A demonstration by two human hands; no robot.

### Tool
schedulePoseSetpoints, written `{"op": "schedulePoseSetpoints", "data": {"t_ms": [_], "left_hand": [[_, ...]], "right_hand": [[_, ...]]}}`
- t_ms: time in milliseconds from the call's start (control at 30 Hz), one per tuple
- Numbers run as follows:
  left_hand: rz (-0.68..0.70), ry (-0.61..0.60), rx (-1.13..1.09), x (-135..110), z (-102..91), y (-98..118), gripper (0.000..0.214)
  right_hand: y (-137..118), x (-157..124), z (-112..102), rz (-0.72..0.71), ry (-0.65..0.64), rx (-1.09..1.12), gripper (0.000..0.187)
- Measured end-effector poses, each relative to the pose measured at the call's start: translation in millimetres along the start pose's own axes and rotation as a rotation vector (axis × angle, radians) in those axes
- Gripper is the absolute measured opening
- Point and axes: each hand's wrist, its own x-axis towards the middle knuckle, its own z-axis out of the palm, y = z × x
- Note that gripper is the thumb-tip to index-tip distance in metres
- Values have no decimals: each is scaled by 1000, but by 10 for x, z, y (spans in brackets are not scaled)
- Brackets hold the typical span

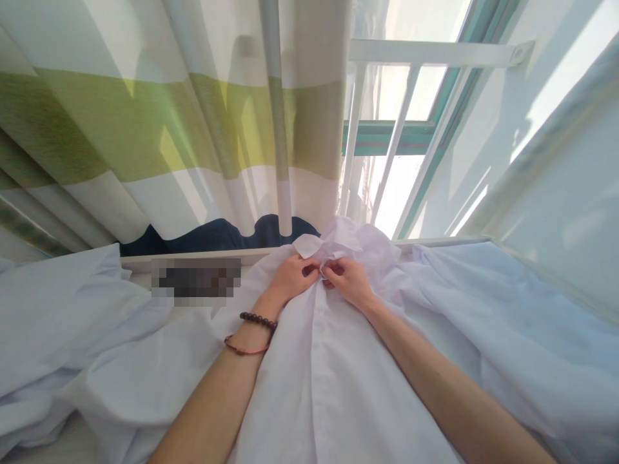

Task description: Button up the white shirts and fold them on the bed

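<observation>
A white shirt [338,374] lies spread out in front of me, its collar [309,246] pointing toward the window. My left hand [290,278] pinches the shirt front just below the collar, fingers curled on the cloth. My right hand [349,280] pinches the other edge of the front, right beside the left hand, almost touching it. On my left wrist sit a dark bead bracelet [258,320] and a thin red cord [244,350].
A striped curtain [169,129] in white, green and dark blue hangs at the back left. White window bars [401,129] and a teal frame stand behind the shirt. A pale wall [556,193] rises at the right. White bedding [58,322] bunches at the left.
</observation>
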Motion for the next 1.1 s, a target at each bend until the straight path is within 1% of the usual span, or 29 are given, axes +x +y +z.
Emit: {"op": "schedulePoseSetpoints", "data": {"t_ms": [100,200,367,467,600,700,900,1100], "left_hand": [[0,-50,42,16,6,4,17],[-3,-76,68,34,21,-6,18],[-39,-55,97,48,66,-9,21],[-68,-48,74,61,88,20,17],[-97,-66,-17,81,73,57,10],[-136,-80,-129,83,43,32,10],[-265,-11,-329,68,25,-72,26],[-296,-1,-408,46,-1,-38,26]], "right_hand": [[-9,11,4,18,15,-4,9],[-20,20,0,28,21,-3,9],[-29,20,-14,27,7,16,10],[-21,22,-13,27,0,31,10],[-25,36,-19,39,2,57,9],[-48,46,-38,52,-19,89,11],[-63,35,-62,50,-90,158,11],[-43,14,-41,19,-96,206,10]]}}
